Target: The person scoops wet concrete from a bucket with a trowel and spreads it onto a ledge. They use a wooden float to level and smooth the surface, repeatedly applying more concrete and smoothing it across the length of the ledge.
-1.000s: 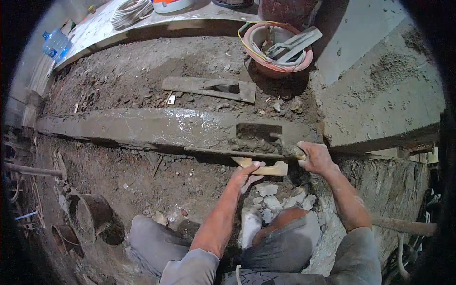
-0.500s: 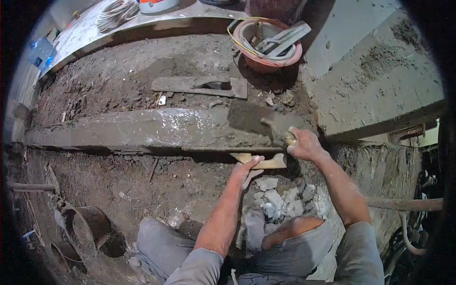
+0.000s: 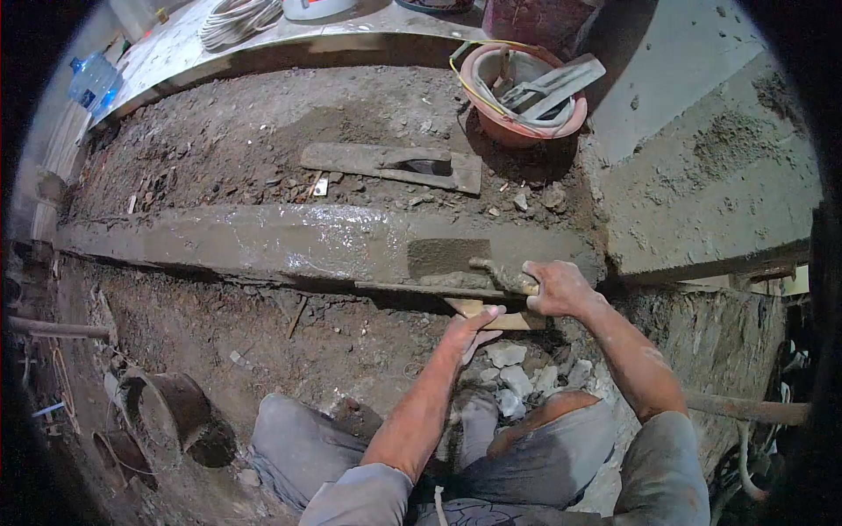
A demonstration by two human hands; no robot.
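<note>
My right hand (image 3: 561, 287) is closed around the handle of a trowel (image 3: 449, 258). Its dark rectangular blade overlaps the grey mortar-covered ledge (image 3: 219, 238), just beyond the left-hand tool. My left hand (image 3: 474, 337) grips the pale handle of a float (image 3: 517, 321), fingers and thumb wrapped about its left part. The float's long thin plate shows edge-on along the front of the ledge, with some wet mortar on it under the trowel. The ledge is wet and shiny left of the trowel.
A long float (image 3: 395, 167) lies on the dirt behind the ledge. Behind it stands a pinkish bucket (image 3: 517, 127) holding tools. Broken rubble (image 3: 517, 381) lies by my knees. A mortar-spattered slab (image 3: 710, 175) rises at right, a round metal piece (image 3: 175, 408) lies at left.
The trowel has come down and slightly left, closer to the float's plate. My right hand has moved nearer to me. The view has shifted slightly, and my left hand keeps its hold.
</note>
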